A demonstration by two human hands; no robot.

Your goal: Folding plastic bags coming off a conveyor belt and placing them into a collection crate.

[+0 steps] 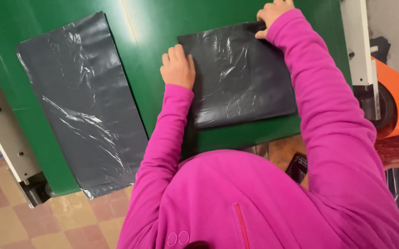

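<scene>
While I watch the head view, my left hand (177, 67) presses flat, fingers curled, on the bag stack (241, 76) at its 9 o'clock edge; my right hand (273, 16) pinches the 1 o'clock corner. Long axis runs 9-to-3. Loose sheet (82, 106) lies at 9, on the table (158, 23).

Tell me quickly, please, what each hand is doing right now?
Left hand: fingers curled, pressing on the left edge of the folded black bag stack.
Right hand: gripping the stack's top edge.

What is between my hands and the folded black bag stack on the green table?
Nothing visible: the left hand rests on the folded black bag stack at its left edge, and the right hand grips its far corner.
</scene>
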